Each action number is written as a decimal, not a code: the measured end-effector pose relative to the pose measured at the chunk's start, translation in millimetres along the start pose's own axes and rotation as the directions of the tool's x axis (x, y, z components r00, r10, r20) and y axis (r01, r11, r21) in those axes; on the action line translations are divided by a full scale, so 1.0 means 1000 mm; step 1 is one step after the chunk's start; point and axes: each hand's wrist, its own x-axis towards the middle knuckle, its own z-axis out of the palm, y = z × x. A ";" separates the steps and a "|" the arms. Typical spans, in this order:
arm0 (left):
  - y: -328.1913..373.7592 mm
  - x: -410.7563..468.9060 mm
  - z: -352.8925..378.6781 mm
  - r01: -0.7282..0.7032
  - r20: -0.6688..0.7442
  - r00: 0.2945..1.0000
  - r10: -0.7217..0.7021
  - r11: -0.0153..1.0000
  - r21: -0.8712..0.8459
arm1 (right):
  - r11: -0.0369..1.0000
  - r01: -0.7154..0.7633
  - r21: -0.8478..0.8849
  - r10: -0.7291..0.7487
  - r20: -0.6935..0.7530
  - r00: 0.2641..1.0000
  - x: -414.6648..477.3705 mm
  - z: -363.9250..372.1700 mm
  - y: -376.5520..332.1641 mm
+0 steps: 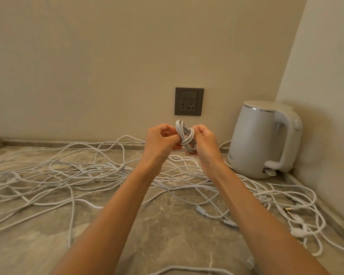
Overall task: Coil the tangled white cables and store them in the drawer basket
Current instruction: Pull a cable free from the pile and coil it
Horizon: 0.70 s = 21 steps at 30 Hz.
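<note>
Hands raised over the countertop, we pinch a small coiled cable between left hand and right hand, fingers curled round it, probably to keep its loops from springing apart. Tangled cables sprawl below; no drawer basket shows.

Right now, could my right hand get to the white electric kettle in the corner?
Probably yes. The right hand is raised left of the white electric kettle with only open air between them, but its grip is busy on the coiled white cable bundle, shared with the left hand.
</note>
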 end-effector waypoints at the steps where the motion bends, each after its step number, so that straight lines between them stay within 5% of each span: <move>1: 0.001 0.000 -0.002 0.001 0.008 1.000 -0.001 1.000 -0.002 | 1.000 0.004 0.004 -0.004 0.005 1.000 -0.001 0.000 -0.001; 8: -0.001 0.002 -0.004 -0.103 -0.021 0.994 0.105 0.991 0.088 | 0.991 -0.072 0.112 0.058 0.124 0.991 -0.001 -0.001 -0.003; 12: -0.006 0.002 -0.007 -0.240 0.090 0.971 0.224 0.928 0.285 | 0.850 -0.308 0.426 0.213 0.256 0.943 0.002 -0.006 -0.003; 16: -0.006 0.003 -0.006 -0.426 0.252 0.904 0.346 0.791 0.440 | 0.606 -0.537 0.586 0.305 0.453 0.838 0.006 -0.015 -0.001; 21: -0.013 0.007 -0.006 -0.590 0.309 0.794 0.523 0.542 0.598 | 0.592 -0.639 0.492 0.371 0.538 0.757 0.009 -0.014 0.007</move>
